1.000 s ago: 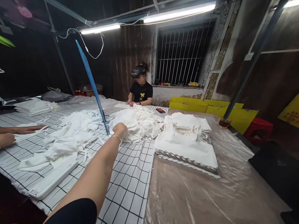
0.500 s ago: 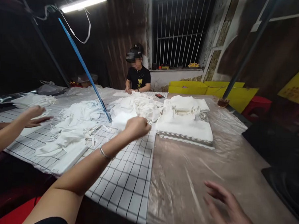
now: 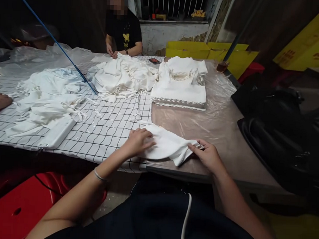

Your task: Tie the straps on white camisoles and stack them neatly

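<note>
A white cloth garment [image 3: 163, 142], perhaps a strappy top, lies spread at the near table edge, across the join of the checked cloth and the brown plastic sheet. My left hand [image 3: 140, 141], with a bangle on its wrist, is over the garment's left part, fingers apart; whether they touch the fabric is unclear. At the other end, my right hand [image 3: 207, 153] pinches a bunched corner between thumb and fingers, and the fabric drapes in folds beside it. Behind the garment stands a neat stack of white garments [image 3: 179, 92] with wavy lower edges.
Loose heaps of white garments [image 3: 124, 75] cover the table's middle and left. A blue pole [image 3: 57, 42] slants down there, near a white flat box [image 3: 57, 134]. Black bags [image 3: 280, 139] sit at right. A co-worker [image 3: 123, 33] sits opposite; another person's hand [image 3: 0, 102] rests at left.
My left hand has come back from the heaps toward me, and a white garment now lies before me. My right hand has closed on its corner. The view has tilted down.
</note>
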Demonstrator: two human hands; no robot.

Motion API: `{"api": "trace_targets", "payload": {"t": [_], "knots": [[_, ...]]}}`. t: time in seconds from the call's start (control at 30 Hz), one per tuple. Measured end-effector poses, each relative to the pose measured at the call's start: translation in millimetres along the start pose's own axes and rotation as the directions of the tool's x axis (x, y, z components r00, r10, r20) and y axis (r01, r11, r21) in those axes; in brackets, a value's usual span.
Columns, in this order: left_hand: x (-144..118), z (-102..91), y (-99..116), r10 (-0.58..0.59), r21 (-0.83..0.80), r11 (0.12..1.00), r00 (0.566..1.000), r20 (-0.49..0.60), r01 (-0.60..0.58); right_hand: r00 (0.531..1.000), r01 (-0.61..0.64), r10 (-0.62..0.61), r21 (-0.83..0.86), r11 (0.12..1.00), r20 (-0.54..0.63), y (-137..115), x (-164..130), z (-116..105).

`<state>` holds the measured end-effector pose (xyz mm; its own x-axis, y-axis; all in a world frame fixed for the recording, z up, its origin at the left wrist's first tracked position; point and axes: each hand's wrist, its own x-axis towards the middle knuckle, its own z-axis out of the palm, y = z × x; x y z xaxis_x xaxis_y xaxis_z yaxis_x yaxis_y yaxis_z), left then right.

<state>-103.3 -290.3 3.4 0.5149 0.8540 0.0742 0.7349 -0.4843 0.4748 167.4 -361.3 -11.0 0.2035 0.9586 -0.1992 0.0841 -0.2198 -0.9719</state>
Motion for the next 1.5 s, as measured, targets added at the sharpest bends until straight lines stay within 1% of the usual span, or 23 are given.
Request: {"api": "trace_targets", "payload": {"t": [0.07, 0.17, 0.2, 0.27, 0.33, 0.4, 0.43, 0.47, 0.5, 0.53, 0.57, 0.6, 0.63, 0.73, 0.77, 0.87, 0.97, 1.07, 1.13, 1.2, 1.3, 1.4, 1.5], "knots": [[-4.2, -11.6, -14.9, -0.036, 0.062, 0.998, 0.988, 0.15, 0.027, 0.999, -0.047, 0.047, 0.065, 0.997, -0.004, -5.0, 0.2, -8.5], [-7.0, -26.9, -16.8, -0.053, 0.051, 0.998, 0.942, 0.33, 0.039, 0.997, -0.07, 0.067, 0.112, 0.991, 0.034, -12.2, 0.1, -21.9], [-6.5, -32.0, -14.6, -0.026, 0.001, 1.0, 0.928, 0.372, 0.028, 0.997, -0.068, 0.063, 0.113, 0.991, 0.047, -14.6, 0.5, -27.3], [-1.8, -42.4, -10.3, 0.063, -0.186, 0.982, 0.904, 0.423, 0.018, 0.997, -0.054, 0.047, 0.106, 0.993, 0.067, -19.2, 3.2, -39.2], [8.6, -51.1, -9.1, 0.098, -0.384, 0.92, 0.896, 0.433, 0.085, 0.996, -0.035, 0.027, 0.093, 0.995, 0.083, -23.1, 9.6, -51.0], [23.2, -55.7, -10.9, 0.039, -0.478, 0.862, 0.919, 0.391, 0.167, 0.998, -0.011, 0.005, 0.079, 0.997, 0.07, -25.3, 19.5, -60.6], [30.5, -56.1, -12.0, -0.013, -0.486, 0.855, 0.944, 0.33, 0.182, 0.999, 0.009, -0.011, 0.062, 0.998, 0.035, -25.3, 24.7, -64.1], [36.4, -55.2, -12.8, -0.072, -0.474, 0.863, 0.971, 0.228, 0.175, 0.999, 0.038, -0.037, 0.027, 0.999, -0.027, -24.2, 29.1, -66.6], [40.0, -52.9, -12.9, -0.129, -0.44, 0.884, 0.987, 0.094, 0.158, 0.991, 0.075, -0.078, -0.031, 0.997, -0.106, -22.0, 32.2, -68.2], [40.6, -49.3, -12.2, -0.171, -0.388, 0.911, 0.984, -0.044, 0.141, 0.975, 0.109, -0.128, -0.11, 0.988, -0.184, -18.5, 33.2, -68.9], [37.9, -44.3, -10.6, -0.189, -0.327, 0.936, 0.97, -0.151, 0.131, 0.954, 0.133, -0.18, -0.202, 0.97, -0.239, -13.9, 31.8, -68.7], [31.9, -38.1, -8.4, -0.182, -0.266, 0.956, 0.96, -0.211, 0.123, 0.94, 0.14, -0.22, -0.296, 0.945, -0.26, -8.4, 27.9, -67.6], [23.3, -30.8, -5.7, -0.159, -0.209, 0.971, 0.963, -0.218, 0.113, 0.938, 0.135, -0.243, -0.383, 0.914, -0.248, -2.2, 21.9, -65.8], [-7.4, -5.5, 2.0, -0.069, -0.044, 0.997, 0.993, -0.095, 0.065, 0.96, 0.148, -0.256, -0.577, 0.803, -0.11, 15.3, -2.3, -57.5], [-15.7, 2.5, 3.4, -0.059, 0.02, 0.998, 0.995, -0.081, 0.06, 0.959, 0.172, -0.275, -0.625, 0.761, -0.071, 19.5, -9.5, -55.0], [-27.0, 19.3, 2.2, -0.073, 0.175, 0.98, 0.992, -0.103, 0.09, 0.941, 0.245, -0.338, -0.7, 0.671, 0.006, 24.8, -21.4, -53.0], [-22.6, 22.4, -4.6, -0.105, 0.204, 0.972, 0.991, -0.086, 0.121, 0.941, 0.269, -0.335, -0.707, 0.655, 0.048, 22.9, -20.8, -59.8], [-16.4, 18.0, -10.4, -0.137, 0.119, 0.983, 0.989, -0.048, 0.142, 0.937, 0.28, -0.343, -0.711, 0.645, 0.058, 19.6, -19.0, -65.7], [-15.1, 16.0, -11.9, -0.149, 0.078, 0.985, 0.988, -0.048, 0.152, 0.919, 0.302, -0.392, -0.711, 0.636, 0.04, 17.2, -20.2, -61.7], [-15.4, 16.3, -11.8, -0.155, 0.084, 0.984, 0.986, -0.062, 0.16, 0.883, 0.381, -0.465, -0.679, 0.628, 0.066, 14.1, -22.4, -48.4], [-16.6, 19.5, -10.8, -0.15, 0.116, 0.98, 0.985, -0.08, 0.159, 0.817, 0.558, -0.522, -0.565, 0.608, 0.245, 9.1, -21.4, -14.3], [-16.9, 22.5, -10.3, -0.15, 0.123, 0.98, 0.985, -0.086, 0.16, 0.777, 0.628, -0.491, -0.539, 0.561, 0.394, 7.8, -12.3, 21.4], [-17.8, 24.9, -9.7, -0.148, 0.122, 0.979, 0.983, -0.108, 0.161, 0.778, 0.628, -0.411, -0.601, 0.495, 0.475, 9.1, -0.5, 38.2]]}}
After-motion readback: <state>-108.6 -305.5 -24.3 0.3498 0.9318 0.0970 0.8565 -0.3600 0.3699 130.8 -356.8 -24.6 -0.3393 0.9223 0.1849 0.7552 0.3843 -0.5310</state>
